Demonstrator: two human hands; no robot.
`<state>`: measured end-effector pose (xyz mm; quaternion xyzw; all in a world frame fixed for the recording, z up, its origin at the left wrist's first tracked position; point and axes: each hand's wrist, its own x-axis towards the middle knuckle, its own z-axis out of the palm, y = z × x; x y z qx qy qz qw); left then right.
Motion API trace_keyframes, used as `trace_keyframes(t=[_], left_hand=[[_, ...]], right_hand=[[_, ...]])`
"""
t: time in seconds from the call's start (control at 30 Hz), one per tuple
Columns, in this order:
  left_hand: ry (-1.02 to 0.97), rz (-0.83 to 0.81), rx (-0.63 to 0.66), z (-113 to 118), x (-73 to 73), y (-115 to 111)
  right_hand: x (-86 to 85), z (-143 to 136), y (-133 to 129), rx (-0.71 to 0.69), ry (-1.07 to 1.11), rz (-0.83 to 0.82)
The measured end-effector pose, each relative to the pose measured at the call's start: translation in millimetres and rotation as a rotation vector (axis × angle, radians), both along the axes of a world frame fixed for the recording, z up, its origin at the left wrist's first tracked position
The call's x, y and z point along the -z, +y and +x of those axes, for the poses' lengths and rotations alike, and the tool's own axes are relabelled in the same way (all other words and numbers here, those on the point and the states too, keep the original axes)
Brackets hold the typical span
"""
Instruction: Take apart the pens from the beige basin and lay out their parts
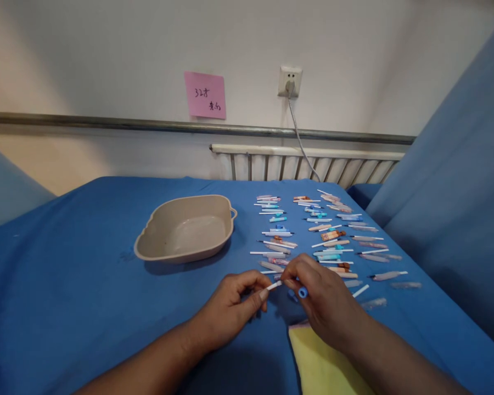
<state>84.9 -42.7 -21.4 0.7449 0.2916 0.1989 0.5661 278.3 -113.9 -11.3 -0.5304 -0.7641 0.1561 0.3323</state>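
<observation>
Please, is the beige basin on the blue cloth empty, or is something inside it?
Empty: the basin stands upright, and its bare bottom shows with no pens lying in it.

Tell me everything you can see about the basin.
The basin is beige and looks like smooth plastic. It is open-topped and roughly oblong, with rounded corners, sloping walls and a small loop at its right end; its left end has a wavy edge. It sits upright on the blue cloth, left of the pens. Nothing but the cloth touches it, and its inner floor shows a faint shine.
</observation>
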Motion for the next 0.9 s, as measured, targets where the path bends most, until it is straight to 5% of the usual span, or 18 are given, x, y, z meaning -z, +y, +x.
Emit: trace_keyframes(t=[0.9], left_hand=[[-0.154,-0.331,-0.031,7.1,6.3,-6.0]], right_hand=[[14.6,-11.9,4.0,0.241,0.401,-0.107]])
